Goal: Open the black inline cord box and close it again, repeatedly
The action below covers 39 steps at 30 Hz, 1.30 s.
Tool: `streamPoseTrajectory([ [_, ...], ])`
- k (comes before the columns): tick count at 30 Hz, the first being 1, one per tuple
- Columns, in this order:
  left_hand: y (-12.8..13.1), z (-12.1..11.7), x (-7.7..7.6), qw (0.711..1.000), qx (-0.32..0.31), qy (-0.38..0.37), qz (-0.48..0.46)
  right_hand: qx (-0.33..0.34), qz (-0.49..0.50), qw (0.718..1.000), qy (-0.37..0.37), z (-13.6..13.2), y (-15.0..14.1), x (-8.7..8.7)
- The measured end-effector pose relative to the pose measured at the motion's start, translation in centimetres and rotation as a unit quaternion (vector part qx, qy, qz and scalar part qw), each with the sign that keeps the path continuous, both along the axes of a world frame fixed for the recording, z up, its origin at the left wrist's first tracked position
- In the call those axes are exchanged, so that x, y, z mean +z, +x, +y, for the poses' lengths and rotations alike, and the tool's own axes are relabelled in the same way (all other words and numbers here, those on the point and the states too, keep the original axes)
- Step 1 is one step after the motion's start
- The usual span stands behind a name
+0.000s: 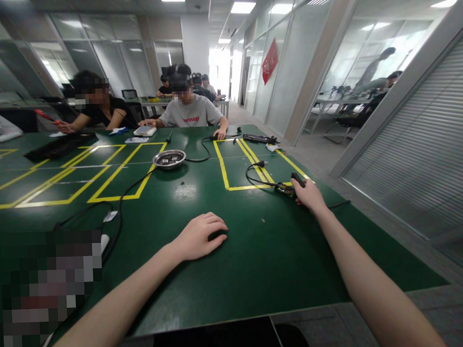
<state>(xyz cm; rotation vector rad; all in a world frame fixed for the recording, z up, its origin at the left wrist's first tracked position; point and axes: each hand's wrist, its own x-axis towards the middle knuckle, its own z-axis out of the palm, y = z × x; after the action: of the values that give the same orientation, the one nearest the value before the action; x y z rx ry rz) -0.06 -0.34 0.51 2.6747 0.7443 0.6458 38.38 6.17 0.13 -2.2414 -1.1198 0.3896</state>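
My left hand (201, 236) rests on the green table (228, 285), fingers loosely curved and the thumb apart. Nothing shows in it; the space under the palm is dark. Farther off to the right, my right hand (308, 195) is closed around a black corded device (284, 190) with small yellow and orange markings. A black part stands up by its fingertips. The device lies low over the tabletop, partly hidden by the hand. In front of it a black cable curves round to a plug (260, 164) on the yellow tape.
A metal bowl (169, 159) with small metal pieces stands mid-table. Yellow tape (226, 168) marks rectangles. Black cables (121, 207) run along the left. A folded black tripod (258, 138) lies at the far right. Across the table, a person in a grey shirt (193, 113) touches a black item.
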Motion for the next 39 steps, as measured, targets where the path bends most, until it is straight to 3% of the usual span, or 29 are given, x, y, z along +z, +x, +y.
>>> streamPoseTrajectory([
  [4,0.0,0.0,0.0,1.0,-0.003,0.0,0.0,-0.033,0.04,0.999,0.013,0.0,0.5,-0.3],
  [10,0.0,-0.1,0.0,1.0,0.001,-0.004,0.003,-0.03,0.065,0.996,0.053,0.0,0.6,-0.5],
  [16,0.0,-0.1,0.1,1.0,0.0,-0.002,0.003,0.055,-0.087,0.981,0.162,0.1,1.3,-1.2],
  [21,0.0,-0.1,0.0,1.0,0.0,-0.003,0.005,0.114,-0.107,0.982,0.105,0.3,1.6,-1.6],
  [29,0.1,-0.1,0.0,1.0,-0.002,-0.002,0.002,0.021,-0.168,0.979,0.11,0.3,1.2,-1.7],
  [39,0.1,-0.1,0.0,1.0,0.001,-0.002,0.003,-0.001,-0.201,0.976,0.088,0.6,1.6,-2.5],
])
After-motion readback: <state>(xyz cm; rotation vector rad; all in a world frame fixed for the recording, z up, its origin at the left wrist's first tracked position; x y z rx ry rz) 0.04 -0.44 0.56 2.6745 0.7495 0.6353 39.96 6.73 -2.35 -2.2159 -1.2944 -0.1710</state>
